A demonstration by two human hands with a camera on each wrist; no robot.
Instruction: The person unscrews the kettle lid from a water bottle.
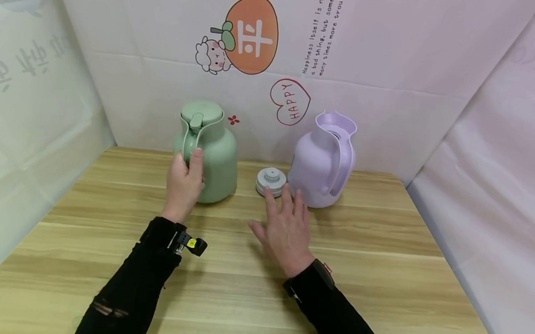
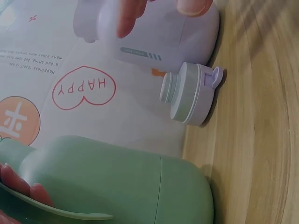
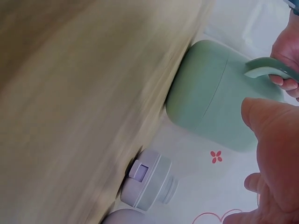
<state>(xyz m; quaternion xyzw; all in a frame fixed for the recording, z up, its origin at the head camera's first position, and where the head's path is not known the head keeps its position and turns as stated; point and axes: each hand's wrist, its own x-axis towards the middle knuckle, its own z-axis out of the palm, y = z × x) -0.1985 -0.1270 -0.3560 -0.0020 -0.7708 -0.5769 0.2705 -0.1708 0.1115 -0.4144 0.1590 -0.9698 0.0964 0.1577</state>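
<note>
1. The handle (image 3: pixel 268 63) of the green jug (image 1: pixel 221 158) is gripped by the left hand (image 1: pixel 184 182), fingers curled round it; the jug's body is found at one to two o'clock from that hand, upright on the tabletop (image 1: pixel 232 268).
2. Nothing is held by the right hand (image 1: pixel 286 230); its fingers are spread apart. Contact with the loose lid (image 1: pixel 271 176), at eleven o'clock, cannot be confirmed.
3. At one o'clock from the right hand, the purple jug (image 1: pixel 316 160) is seen upright, just beside the lid.
4. Farther out, at twelve o'clock, a printed cloth (image 1: pixel 396 57) is hung.
5. Progress, as judged: the purple jug has been left uncovered, its likely lid set upside down; the green lid (image 1: pixel 206 112) is on. Closing the purple jug seems undone.
6. The purple jug's bare mouth is shown only in the head view. The lid's small tab (image 2: pixel 217 77) and the purple jug's badge (image 2: pixel 140 52) are shown clearly by the left wrist view; the handle's free lower end, by both wrist views.
</note>
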